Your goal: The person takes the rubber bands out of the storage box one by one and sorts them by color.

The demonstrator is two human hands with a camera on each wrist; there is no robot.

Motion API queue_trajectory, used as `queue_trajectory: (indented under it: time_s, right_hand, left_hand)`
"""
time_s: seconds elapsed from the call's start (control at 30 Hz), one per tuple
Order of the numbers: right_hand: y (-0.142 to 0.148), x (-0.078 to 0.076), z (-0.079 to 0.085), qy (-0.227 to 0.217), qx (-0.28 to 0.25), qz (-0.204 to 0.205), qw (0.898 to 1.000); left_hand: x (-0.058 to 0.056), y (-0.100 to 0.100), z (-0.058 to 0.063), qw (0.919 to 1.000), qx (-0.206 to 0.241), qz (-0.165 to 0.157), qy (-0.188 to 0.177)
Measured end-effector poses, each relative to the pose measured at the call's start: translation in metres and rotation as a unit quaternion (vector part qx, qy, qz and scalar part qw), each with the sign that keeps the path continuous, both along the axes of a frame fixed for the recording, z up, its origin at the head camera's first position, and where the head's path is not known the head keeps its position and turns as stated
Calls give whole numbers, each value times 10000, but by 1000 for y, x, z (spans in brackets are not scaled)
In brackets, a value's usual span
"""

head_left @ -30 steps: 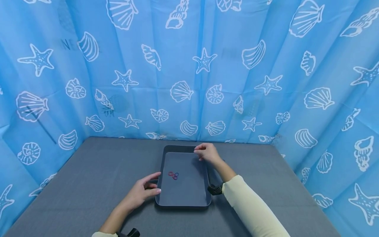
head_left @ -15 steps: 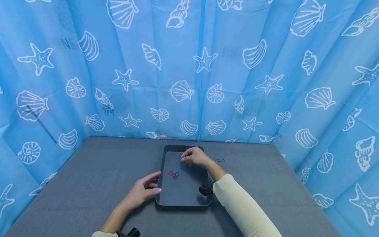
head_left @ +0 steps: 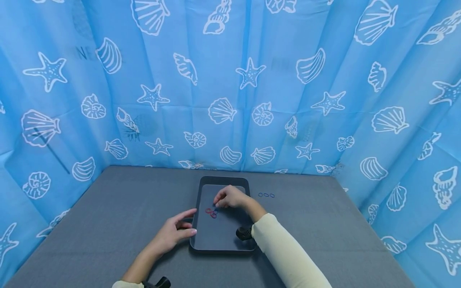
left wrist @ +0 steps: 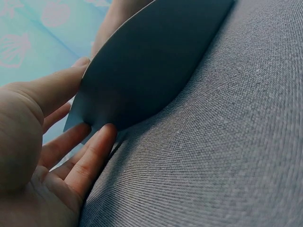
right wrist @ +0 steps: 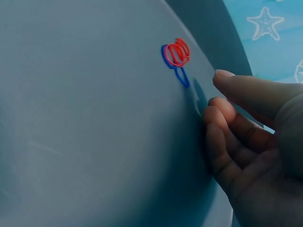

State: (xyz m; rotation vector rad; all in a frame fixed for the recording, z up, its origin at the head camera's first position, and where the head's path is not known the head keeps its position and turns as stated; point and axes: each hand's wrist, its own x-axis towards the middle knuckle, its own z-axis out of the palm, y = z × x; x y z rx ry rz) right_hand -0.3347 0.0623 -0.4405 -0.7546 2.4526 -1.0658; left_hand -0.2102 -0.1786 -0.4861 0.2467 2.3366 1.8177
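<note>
Inside a dark grey tray [head_left: 223, 249], small red rubber bands [head_left: 207, 211] and blue rubber bands [right wrist: 182, 77] lie in an overlapping cluster. My right hand [head_left: 230, 197] reaches low over the tray, fingertips right beside the cluster. In the right wrist view its thumb stands apart from the bent fingers, and no band shows between them. My left hand [head_left: 173, 232] touches the tray's left side with spread thumb and fingers. The left wrist view shows the thumb at the rim and fingertips against the outer wall [left wrist: 142, 71].
On the table to the right of the tray, three blue rubber bands [head_left: 266, 195] lie in a row. A grey cloth [head_left: 324, 224] covers the table. A blue shell-print curtain [head_left: 230, 80] stands behind it and along both sides.
My right hand has moved left and nearer from the tray's far right corner down to the cluster, uncovering the three blue bands on the table. The left hand stays at the tray's side.
</note>
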Motion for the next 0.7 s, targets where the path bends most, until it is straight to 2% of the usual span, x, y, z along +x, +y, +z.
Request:
queue_trajectory:
  time_s: [0.47, 0.7]
  right_hand:
    - [-8, 4, -5, 600, 847, 205, 9944]
    - [-10, 6, -5, 688, 1048, 184, 9919]
  left_hand:
    - [0, -1, 1, 9999, 103, -102, 5]
    - [0, -1, 1, 9998, 139, -116, -26]
